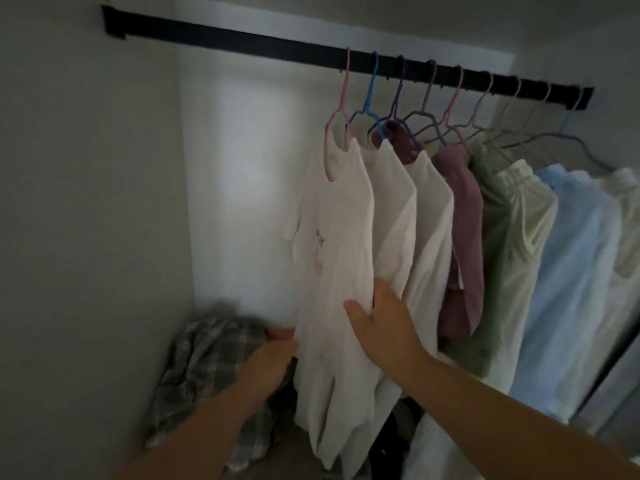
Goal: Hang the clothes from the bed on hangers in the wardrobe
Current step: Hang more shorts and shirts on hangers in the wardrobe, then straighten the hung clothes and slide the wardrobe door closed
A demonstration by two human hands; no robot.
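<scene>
In wardrobe, right hand (381, 327) gripping white shirt (332, 258)

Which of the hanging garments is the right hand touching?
The leftmost one: the white T-shirt on the pink hanger, with a small print on its front. The right hand holds its edge; the other garments hang further right along the rail.

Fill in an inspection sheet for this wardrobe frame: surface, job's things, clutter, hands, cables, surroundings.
Surface: wardrobe floor, mostly covered.
Job's things: rail carries nine hangers with clothes; white shirt on pink hanger hangs at the left end.
Clutter: plaid cloth heaped at the bottom left; dark items below the shirts, too dim to tell.
Hands: right hand grips the white shirt's edge; left hand touches its lower left side, fingers hidden.
Cables: nothing seen.
Surroundings: pale wardrobe walls, dim light.
</scene>
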